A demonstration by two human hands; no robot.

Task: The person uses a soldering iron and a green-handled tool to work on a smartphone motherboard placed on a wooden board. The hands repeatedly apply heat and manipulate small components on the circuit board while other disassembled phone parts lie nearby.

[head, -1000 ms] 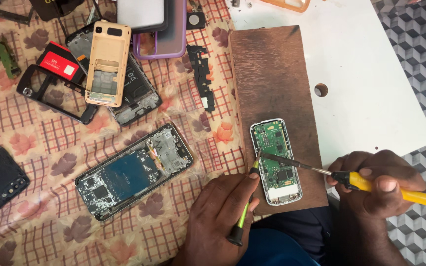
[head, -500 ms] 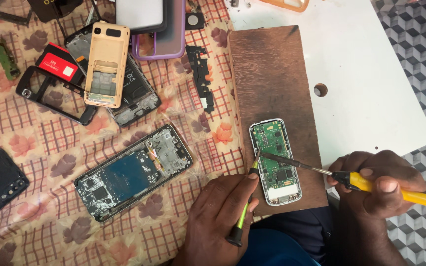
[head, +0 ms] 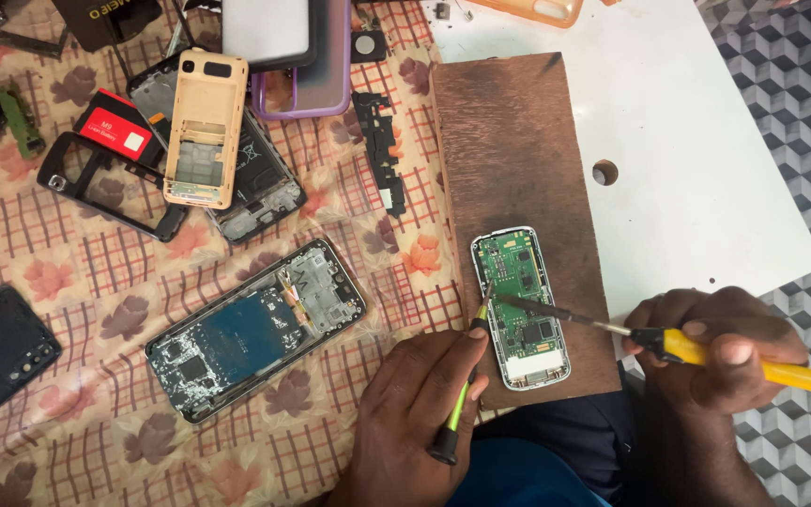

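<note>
Nothing has moved: hands grip screwdriver [head: 762, 368] and tweezers [head: 457, 413] on circuit board [head: 518, 299].

Left hand [head: 424, 394]: palm down, fingers curled together in a closed pinch grip, forearm entering from the lower edge. Right hand [head: 720, 347]: fist closed, thumb pressed on top, knuckles leftward, wrist low at the right.

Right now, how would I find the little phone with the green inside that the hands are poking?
Find the brown wooden board lying across the white table. Near its bottom end lies the small opened phone, touched by two tools. Unlike the bigger dark opened phone on the flowery cloth, it shows a bright green circuit board in a silver rim.
</note>
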